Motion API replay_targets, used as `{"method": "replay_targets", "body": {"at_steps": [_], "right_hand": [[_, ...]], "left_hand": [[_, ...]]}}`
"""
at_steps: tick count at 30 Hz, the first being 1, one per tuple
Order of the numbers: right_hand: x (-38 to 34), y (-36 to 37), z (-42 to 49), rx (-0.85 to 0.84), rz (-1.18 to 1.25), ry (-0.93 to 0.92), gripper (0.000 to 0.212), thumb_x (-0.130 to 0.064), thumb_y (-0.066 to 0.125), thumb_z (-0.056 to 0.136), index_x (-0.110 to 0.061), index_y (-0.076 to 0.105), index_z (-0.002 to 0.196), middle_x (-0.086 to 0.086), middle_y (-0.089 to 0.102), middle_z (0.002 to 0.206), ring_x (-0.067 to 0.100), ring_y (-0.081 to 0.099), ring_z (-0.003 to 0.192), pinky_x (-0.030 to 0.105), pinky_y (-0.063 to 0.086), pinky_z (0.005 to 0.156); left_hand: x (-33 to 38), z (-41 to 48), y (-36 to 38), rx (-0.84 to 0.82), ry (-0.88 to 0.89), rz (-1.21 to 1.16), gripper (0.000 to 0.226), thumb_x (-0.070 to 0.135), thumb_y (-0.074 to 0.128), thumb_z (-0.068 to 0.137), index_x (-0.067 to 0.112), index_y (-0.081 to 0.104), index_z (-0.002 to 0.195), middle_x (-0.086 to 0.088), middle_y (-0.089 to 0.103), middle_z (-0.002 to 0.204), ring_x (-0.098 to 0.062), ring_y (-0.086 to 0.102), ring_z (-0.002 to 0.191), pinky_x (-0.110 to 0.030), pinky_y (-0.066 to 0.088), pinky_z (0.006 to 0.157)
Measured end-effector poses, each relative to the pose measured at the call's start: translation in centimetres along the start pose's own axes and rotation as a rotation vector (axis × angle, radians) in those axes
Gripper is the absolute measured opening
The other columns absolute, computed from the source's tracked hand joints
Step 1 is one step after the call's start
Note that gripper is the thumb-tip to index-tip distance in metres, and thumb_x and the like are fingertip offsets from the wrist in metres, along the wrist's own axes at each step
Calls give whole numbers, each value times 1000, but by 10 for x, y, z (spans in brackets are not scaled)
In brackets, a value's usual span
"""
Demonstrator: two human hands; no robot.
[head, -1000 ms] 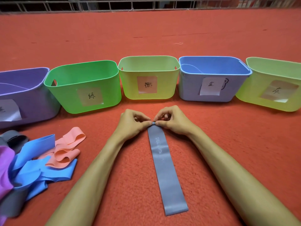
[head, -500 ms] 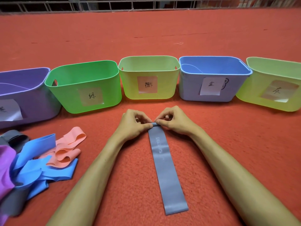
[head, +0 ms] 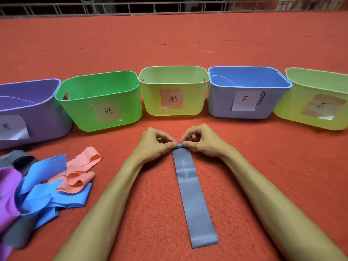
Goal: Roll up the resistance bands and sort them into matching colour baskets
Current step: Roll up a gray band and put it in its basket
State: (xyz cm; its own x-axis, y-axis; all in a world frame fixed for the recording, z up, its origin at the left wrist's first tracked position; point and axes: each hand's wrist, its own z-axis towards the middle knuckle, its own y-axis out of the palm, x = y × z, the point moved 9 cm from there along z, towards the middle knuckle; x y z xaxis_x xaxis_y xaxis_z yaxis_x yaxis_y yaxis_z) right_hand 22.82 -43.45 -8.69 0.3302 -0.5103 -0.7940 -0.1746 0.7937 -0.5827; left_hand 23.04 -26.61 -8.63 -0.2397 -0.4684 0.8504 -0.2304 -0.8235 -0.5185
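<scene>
Head view: five plastic baskets stand in a curved row on red carpet (head: 150, 223), each with a paper label taped to its front and a handwritten Chinese character. The label (head: 107, 112) on the green basket (head: 84, 113) reads 绿. The middle basket (head: 150, 98), a translucent yellow-green, has a tag (head: 171, 98) that looks like 粉. The blue basket (head: 222, 102) bears a slip (head: 244, 100) with 蓝, one corner lifting. The right basket (head: 290, 110), also yellow-green, carries a glossy patch (head: 323, 106) reading 灰. The purple basket (head: 47, 117) at far left has a sheet (head: 13, 127) whose writing is cut off and unreadable. All the baskets are smooth, with rounded corners and rolled rims; the green one has a handle slot.

A grey band (head: 190, 187), flat, matte and rubbery, lies lengthwise on the carpet between the forearms. Pale print runs along it, too blurred to read. Its far end is curled into a tight little roll. The left hand (head: 154, 144) and right hand (head: 205, 142) both pinch that roll, fingers curled, thumbs nearly meeting on top.

At left lies a loose heap: blue bands (head: 43, 194), pink bands (head: 79, 172) in soft loops, a purple band (head: 7, 189) and dark grey bands (head: 18, 159). A metal railing (head: 169, 6) crosses the top edge.
</scene>
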Motion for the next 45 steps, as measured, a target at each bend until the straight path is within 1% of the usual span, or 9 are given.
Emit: {"method": "replay_targets", "body": {"at_steps": [6, 10, 15, 19, 25, 31, 35, 41, 45], "right_hand": [[1, 3, -2, -53, 59, 31, 7, -13, 82, 85, -18, 78, 89, 9, 73, 80, 9, 52, 66, 29, 44, 64], [3, 2, -1, -48, 47, 35, 5, -16, 82, 85, -18, 81, 89, 0, 72, 78, 7, 50, 67, 26, 42, 65], [5, -1, 0, 65, 4, 6, 5, -28, 80, 84, -24, 83, 86, -2, 74, 81, 9, 52, 68, 32, 42, 65], [1, -4, -1, 188, -75, -35, 5, -28, 82, 82, -30, 83, 87, -7, 72, 83, 14, 58, 71, 38, 49, 66], [1, -5, -1, 173, -60, -51, 11, -34, 84, 77, -32, 83, 88, -8, 74, 90, 21, 64, 84, 45, 54, 75], [2, -5, -2, 144, -20, -16, 12, -27, 89, 76, -28, 83, 86, -7, 73, 86, 20, 60, 78, 39, 51, 72], [3, 1, -1, 75, 89, 19, 11, -12, 86, 79, -20, 80, 83, 0, 74, 79, 7, 53, 68, 29, 45, 64], [4, 0, 0, 72, 135, 50, 10, -14, 74, 91, -14, 79, 83, 5, 67, 69, 5, 45, 62, 23, 35, 59], [5, -2, -2, 88, 122, 53, 6, -17, 75, 87, -17, 80, 83, 12, 73, 75, 6, 51, 64, 25, 40, 62]], "left_hand": [[3, 2, 1, -31, 20, 73, 6, 19, 87, 80, 23, 85, 84, 14, 77, 73, 9, 60, 65, -7, 40, 63], [2, 2, 2, -19, 41, 57, 5, 19, 88, 79, 21, 84, 80, 13, 76, 73, 7, 58, 61, -10, 39, 60], [3, 1, -1, 80, 88, 15, 6, 18, 88, 79, 21, 84, 79, 10, 72, 76, -6, 62, 64, -20, 44, 59], [7, 2, -3, 158, 135, 37, 6, 18, 89, 79, 21, 83, 79, 8, 70, 78, -3, 53, 58, -18, 38, 55], [7, 1, -3, 141, 149, 45, 10, 17, 89, 76, 24, 83, 81, 3, 71, 78, -3, 47, 56, -15, 35, 55], [5, 1, -3, 99, 113, 28, 7, 16, 82, 84, 23, 83, 82, 12, 74, 72, 2, 58, 62, -17, 42, 62], [4, 1, -2, 80, 102, 99, 4, 22, 85, 82, 25, 85, 85, 13, 75, 79, 3, 64, 72, -11, 40, 65], [4, 0, -1, 71, 117, 77, 6, 23, 87, 79, 28, 84, 81, 12, 74, 77, -2, 62, 67, -14, 41, 63], [3, -1, 1, 41, 122, 35, 12, 16, 88, 78, 25, 83, 84, 8, 73, 77, -1, 61, 66, -17, 42, 64]]}}
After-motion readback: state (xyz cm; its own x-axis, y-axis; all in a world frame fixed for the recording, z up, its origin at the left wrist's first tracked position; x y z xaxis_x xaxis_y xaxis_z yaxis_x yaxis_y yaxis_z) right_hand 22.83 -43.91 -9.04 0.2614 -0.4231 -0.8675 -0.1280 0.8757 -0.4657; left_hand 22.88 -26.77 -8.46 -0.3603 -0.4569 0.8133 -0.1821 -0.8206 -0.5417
